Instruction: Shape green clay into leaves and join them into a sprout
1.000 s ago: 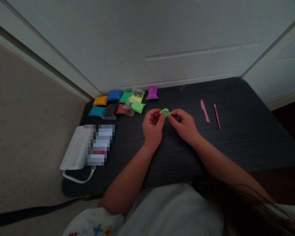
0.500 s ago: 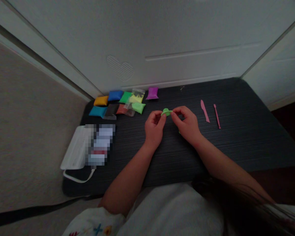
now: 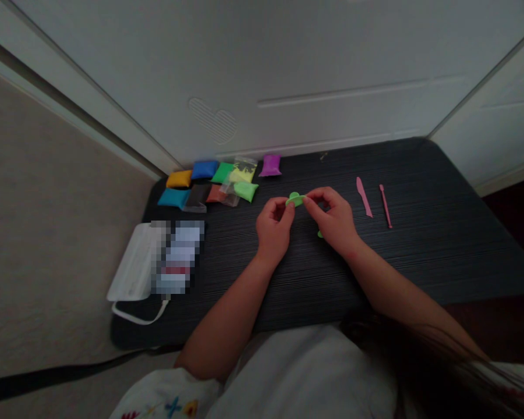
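Dark table (image 3: 441, 250): left hand (image 3: 273, 233) and right hand (image 3: 332, 218) pinch light-green piece (image 3: 295, 201) from opposite sides above it (likely for even control), fingertips closed on its edges.

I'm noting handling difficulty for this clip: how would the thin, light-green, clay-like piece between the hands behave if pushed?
The thin, light-green, clay-like piece would probably bend or dent, given its thin edge. It is likely light, since fingertips of the left hand and right hand hold it up. Its flattened shape makes rolling unlikely.
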Demonstrator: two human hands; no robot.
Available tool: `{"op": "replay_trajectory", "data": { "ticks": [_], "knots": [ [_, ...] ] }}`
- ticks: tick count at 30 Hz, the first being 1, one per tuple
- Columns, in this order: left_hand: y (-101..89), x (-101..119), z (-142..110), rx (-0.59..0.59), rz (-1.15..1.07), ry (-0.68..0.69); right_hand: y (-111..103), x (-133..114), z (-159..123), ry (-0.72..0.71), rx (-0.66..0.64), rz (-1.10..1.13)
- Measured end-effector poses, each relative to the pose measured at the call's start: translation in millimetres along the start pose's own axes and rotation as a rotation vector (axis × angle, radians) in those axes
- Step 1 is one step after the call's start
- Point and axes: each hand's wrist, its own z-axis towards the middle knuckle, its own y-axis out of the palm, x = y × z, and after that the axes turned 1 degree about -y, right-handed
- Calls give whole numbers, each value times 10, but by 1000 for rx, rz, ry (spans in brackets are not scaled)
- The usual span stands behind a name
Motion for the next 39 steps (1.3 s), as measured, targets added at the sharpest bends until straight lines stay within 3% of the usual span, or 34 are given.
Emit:
{"op": "replay_trajectory", "data": {
  "ticks": [10, 15, 20, 24, 39],
  "knots": [
    [-11, 12, -4, -2, -8, -1, -14, -19, 3, 13, -16, 0],
    [-52, 30, 22, 27, -9, -58, -39, -27, 5, -38, -157, 85],
    [-93, 17, 50, -113, -16, -79, -25, -19, -9, -170, -288, 91],
    [-97, -7, 56, -158, -3, -80, -14, -2, -10, -170, -332, 76],
    [-81, -24, 48, -171, -17, -91, -9, 0, -13, -158, -323, 51]
  ]
}}
